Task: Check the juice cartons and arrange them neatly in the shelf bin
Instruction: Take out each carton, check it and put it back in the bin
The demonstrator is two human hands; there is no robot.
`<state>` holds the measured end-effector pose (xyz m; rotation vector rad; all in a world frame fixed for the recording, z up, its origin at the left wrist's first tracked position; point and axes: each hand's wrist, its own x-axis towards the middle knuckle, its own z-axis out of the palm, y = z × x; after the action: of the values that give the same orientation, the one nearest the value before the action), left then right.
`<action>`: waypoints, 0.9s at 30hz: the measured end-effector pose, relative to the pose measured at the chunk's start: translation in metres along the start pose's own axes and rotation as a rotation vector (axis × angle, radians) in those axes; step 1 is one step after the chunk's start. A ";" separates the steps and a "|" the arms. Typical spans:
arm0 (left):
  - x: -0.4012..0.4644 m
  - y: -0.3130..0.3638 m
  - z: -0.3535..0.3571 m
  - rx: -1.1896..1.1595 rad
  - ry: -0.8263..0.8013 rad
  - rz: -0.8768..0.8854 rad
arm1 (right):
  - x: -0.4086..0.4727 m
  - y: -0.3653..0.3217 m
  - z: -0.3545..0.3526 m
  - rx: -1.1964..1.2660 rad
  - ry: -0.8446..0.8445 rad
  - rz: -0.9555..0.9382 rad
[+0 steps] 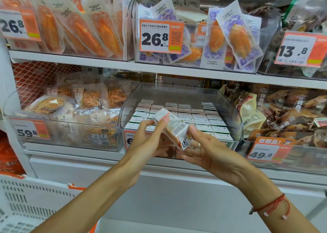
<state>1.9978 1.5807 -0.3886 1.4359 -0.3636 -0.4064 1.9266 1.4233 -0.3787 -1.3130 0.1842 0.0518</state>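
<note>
Fingers (160, 122) of both hands grip one juice carton (174, 129) before the bin (231, 116).

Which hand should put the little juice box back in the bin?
Probably the left hand: its fingers pinch the small white juice carton along its top edge, close above the clear plastic shelf bin. The right hand only supports it underneath.

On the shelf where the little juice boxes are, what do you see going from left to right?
Price tag 59.8 → clear bin of shredded snack packs → left hand → juice carton held up in front of the bin of cartons → right hand → price tag 49.8.
</note>
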 end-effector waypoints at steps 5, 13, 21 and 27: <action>-0.004 0.006 0.001 0.065 -0.020 0.210 | -0.003 -0.002 -0.004 0.221 -0.208 -0.019; 0.000 -0.002 0.006 -0.049 -0.092 0.112 | -0.003 -0.002 -0.003 0.039 0.270 -0.291; 0.028 0.004 0.023 0.035 -0.158 0.167 | -0.002 -0.017 -0.026 -0.345 0.432 -0.590; 0.102 0.018 0.052 0.064 0.016 0.209 | 0.007 -0.017 -0.110 -1.357 1.000 -0.933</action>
<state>2.0634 1.4886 -0.3656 1.4460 -0.5120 -0.2156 1.9239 1.3118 -0.3899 -2.5501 0.3865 -1.5335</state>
